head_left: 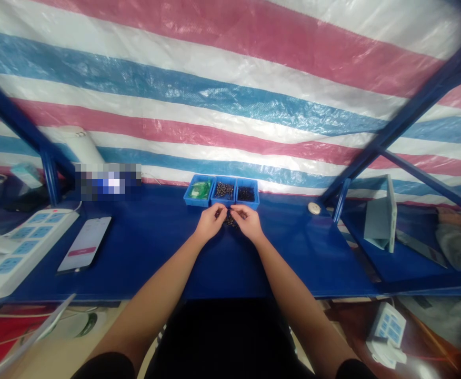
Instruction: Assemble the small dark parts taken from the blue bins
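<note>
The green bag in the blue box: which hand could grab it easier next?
Probably the left hand: it is nearer the green bag, while the right hand is nearer the black bits.

Single wide view from a camera worn on the person's head, facing forward and down along the forearms, across a blue table, to a striped sheet behind it. The left hand and right hand appear small, just below the frame's centre.
</note>
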`<move>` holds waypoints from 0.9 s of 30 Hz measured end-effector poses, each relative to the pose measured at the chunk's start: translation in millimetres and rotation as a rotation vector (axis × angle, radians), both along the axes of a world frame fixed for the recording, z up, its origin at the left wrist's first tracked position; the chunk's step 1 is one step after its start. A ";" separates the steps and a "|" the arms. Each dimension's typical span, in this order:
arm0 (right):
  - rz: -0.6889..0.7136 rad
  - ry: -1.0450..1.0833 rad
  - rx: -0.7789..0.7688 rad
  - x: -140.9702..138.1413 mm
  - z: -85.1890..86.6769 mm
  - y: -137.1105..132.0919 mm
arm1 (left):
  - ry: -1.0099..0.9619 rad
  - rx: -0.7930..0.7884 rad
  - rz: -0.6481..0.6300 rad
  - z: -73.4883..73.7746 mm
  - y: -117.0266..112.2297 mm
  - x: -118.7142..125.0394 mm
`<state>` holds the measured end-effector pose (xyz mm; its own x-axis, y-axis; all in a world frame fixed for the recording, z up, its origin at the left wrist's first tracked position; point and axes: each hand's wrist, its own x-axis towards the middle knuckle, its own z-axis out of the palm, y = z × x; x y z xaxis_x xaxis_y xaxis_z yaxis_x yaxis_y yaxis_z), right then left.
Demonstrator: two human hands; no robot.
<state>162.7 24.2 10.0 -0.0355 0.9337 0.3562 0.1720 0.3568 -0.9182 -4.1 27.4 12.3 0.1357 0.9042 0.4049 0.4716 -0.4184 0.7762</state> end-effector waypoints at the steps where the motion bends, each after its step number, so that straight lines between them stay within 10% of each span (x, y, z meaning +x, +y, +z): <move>1: -0.002 0.000 0.003 0.3 0.3 -0.1 | -0.003 -0.001 -0.001 0.2 -0.1 0.1; 27: -0.032 -0.017 -0.004 1.8 3.4 0.3 | -0.007 0.018 -0.033 -1.7 0.5 0.0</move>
<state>164.5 24.5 13.3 -0.0118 0.9358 0.3524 0.1989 0.3476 -0.9163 -4.1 27.8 10.6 0.1626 0.8917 0.4224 0.4514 -0.4479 0.7718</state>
